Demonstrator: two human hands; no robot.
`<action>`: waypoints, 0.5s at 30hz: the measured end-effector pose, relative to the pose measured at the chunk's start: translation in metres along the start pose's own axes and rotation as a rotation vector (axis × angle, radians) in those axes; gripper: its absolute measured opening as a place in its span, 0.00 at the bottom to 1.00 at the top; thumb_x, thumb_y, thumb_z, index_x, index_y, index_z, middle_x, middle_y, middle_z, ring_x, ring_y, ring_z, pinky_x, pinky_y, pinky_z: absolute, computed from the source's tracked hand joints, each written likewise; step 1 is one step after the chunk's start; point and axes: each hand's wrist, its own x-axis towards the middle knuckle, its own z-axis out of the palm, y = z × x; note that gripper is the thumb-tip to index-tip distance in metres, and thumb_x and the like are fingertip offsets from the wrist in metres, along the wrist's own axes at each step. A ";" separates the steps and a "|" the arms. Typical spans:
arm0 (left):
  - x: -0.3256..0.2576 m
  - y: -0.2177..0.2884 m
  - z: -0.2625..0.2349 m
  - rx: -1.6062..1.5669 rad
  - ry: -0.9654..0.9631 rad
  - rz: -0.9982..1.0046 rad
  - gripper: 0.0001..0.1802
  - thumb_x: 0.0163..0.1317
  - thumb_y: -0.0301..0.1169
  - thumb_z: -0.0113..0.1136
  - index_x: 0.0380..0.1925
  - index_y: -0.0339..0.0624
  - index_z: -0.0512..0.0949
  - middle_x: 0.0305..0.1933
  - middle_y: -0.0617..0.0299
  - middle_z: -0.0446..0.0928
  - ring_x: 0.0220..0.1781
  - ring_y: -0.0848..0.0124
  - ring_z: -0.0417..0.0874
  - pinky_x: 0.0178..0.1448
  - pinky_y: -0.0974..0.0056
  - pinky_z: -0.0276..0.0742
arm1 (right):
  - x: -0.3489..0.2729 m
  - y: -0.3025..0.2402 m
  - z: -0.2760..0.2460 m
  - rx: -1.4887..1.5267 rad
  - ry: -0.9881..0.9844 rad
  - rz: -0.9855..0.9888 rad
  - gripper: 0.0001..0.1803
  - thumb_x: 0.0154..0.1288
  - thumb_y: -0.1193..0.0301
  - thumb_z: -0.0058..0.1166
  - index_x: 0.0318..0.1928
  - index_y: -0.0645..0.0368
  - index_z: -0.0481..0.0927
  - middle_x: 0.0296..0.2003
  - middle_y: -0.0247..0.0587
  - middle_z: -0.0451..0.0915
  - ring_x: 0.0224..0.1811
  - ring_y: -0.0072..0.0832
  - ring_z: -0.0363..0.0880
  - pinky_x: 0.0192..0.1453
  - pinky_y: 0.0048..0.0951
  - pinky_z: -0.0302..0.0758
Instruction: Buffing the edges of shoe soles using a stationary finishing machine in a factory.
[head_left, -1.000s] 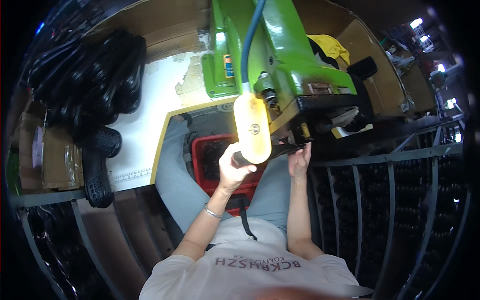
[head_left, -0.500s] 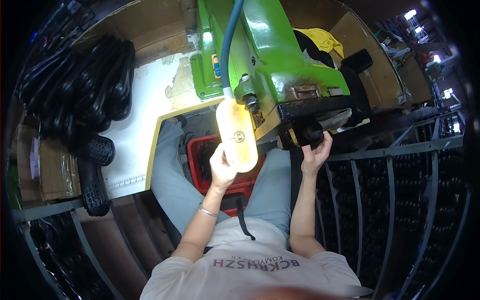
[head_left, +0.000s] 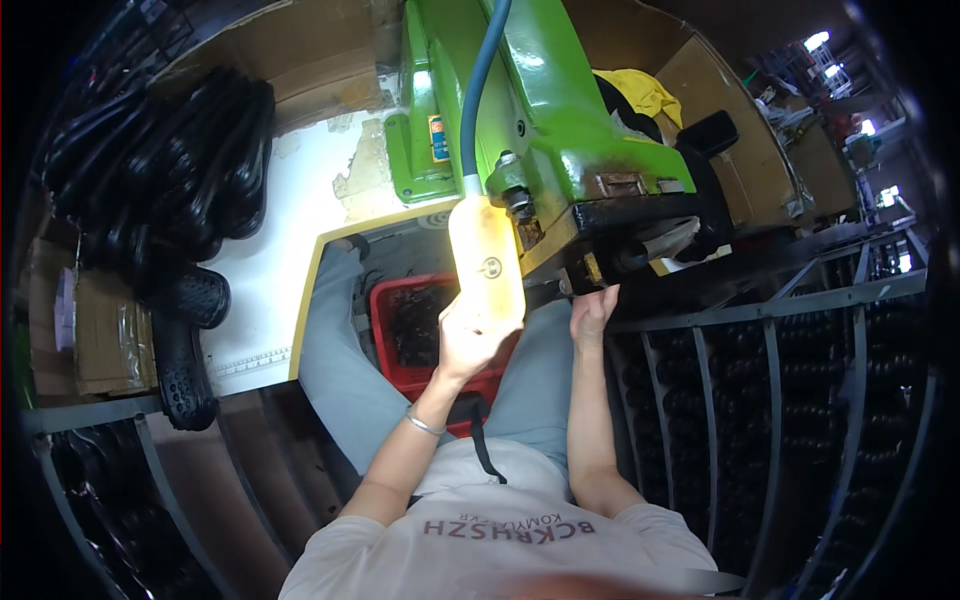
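A glowing yellow lamp (head_left: 488,265) on a blue flexible neck hangs in front of the green machine (head_left: 550,110). My left hand (head_left: 466,340) is raised behind the lamp, which hides most of its fingers; what they hold does not show. Below the machine's black head (head_left: 630,215), my right hand (head_left: 592,315) has its fingers bent upward against a dark part or piece, too dark to name. A short dark piece (head_left: 545,293) shows between the lamp and my right hand.
Black moulded shoes (head_left: 170,160) are heaped on the white table (head_left: 255,290) at left. A red crate (head_left: 385,330) with dark scraps stands between my legs. Cardboard boxes (head_left: 725,120) stand behind. Metal racks (head_left: 770,400) holding black items flank me.
My right hand has moved left and slightly down, nearer the lamp. My left hand has shifted a little right. The whole view has shifted slightly.
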 end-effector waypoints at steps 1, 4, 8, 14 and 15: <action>0.002 -0.008 0.002 -0.003 0.005 0.005 0.29 0.46 0.23 0.74 0.50 0.28 0.74 0.45 0.51 0.81 0.46 0.67 0.83 0.49 0.64 0.79 | 0.001 0.001 -0.001 0.000 -0.007 -0.002 0.38 0.53 0.61 0.72 0.59 0.61 0.66 0.49 0.39 0.70 0.53 0.28 0.69 0.61 0.29 0.65; 0.004 -0.030 0.005 -0.125 0.053 0.103 0.28 0.48 0.23 0.73 0.49 0.26 0.74 0.45 0.47 0.81 0.45 0.67 0.83 0.49 0.63 0.79 | 0.006 -0.004 0.000 -0.136 0.016 -0.101 0.36 0.53 0.62 0.72 0.57 0.61 0.67 0.47 0.37 0.70 0.49 0.26 0.70 0.58 0.27 0.66; 0.000 -0.020 -0.006 -0.201 0.134 0.090 0.26 0.49 0.22 0.70 0.50 0.28 0.74 0.46 0.52 0.80 0.46 0.70 0.81 0.53 0.64 0.76 | 0.011 -0.041 0.010 -0.370 -0.012 -0.227 0.37 0.49 0.65 0.74 0.56 0.62 0.68 0.46 0.37 0.69 0.47 0.26 0.70 0.52 0.27 0.72; -0.017 -0.029 -0.045 -0.733 0.117 -0.111 0.23 0.52 0.25 0.71 0.47 0.34 0.72 0.48 0.56 0.76 0.51 0.66 0.78 0.60 0.59 0.75 | -0.011 -0.070 0.048 -0.600 -0.177 -0.371 0.39 0.44 0.65 0.76 0.55 0.65 0.69 0.51 0.42 0.62 0.52 0.33 0.68 0.57 0.34 0.70; -0.018 -0.024 -0.052 -0.855 0.125 -0.127 0.23 0.53 0.26 0.71 0.47 0.35 0.71 0.49 0.55 0.75 0.53 0.63 0.78 0.61 0.56 0.75 | -0.016 -0.069 0.055 -0.640 -0.211 -0.393 0.39 0.44 0.64 0.76 0.55 0.65 0.69 0.51 0.42 0.63 0.53 0.34 0.68 0.58 0.35 0.69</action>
